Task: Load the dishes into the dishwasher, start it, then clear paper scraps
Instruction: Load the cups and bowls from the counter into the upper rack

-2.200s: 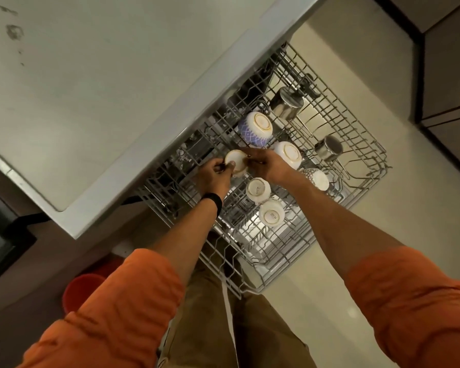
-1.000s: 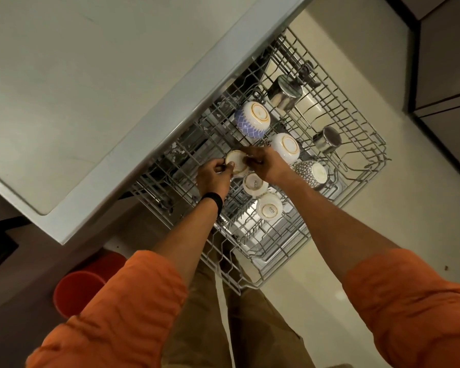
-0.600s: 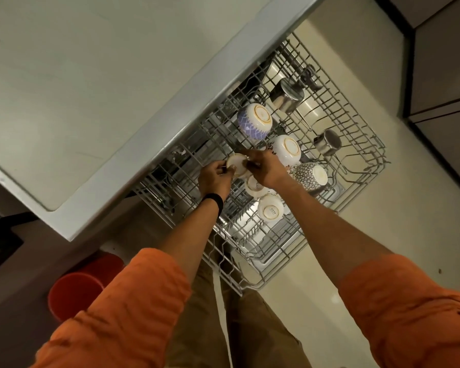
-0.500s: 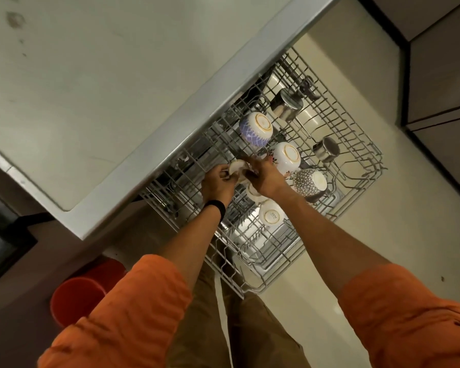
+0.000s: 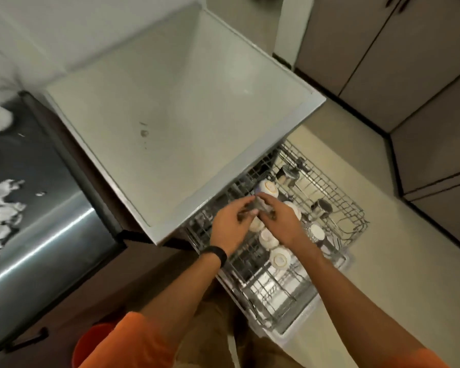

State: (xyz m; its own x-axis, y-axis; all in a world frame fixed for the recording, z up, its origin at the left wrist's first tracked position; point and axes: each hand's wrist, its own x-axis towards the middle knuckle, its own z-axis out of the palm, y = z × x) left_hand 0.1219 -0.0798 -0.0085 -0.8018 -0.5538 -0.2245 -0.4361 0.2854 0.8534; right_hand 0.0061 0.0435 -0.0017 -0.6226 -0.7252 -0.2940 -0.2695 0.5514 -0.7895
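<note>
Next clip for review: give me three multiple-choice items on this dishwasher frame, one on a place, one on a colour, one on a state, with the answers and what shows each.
1. Where are both hands?
A. On the steel counter
B. Over the pulled-out rack
C. At the cabinet doors

2. What colour are the sleeves?
A. Orange
B. Blue
C. White

3. How do the cups in the rack sit?
A. Upright
B. Stacked in each other
C. Upside down

Answers:
1 B: the left hand and right hand meet above the rack.
2 A: the left sleeve is orange, as is the right.
3 C: the white cup shows its base ring upward.
</note>
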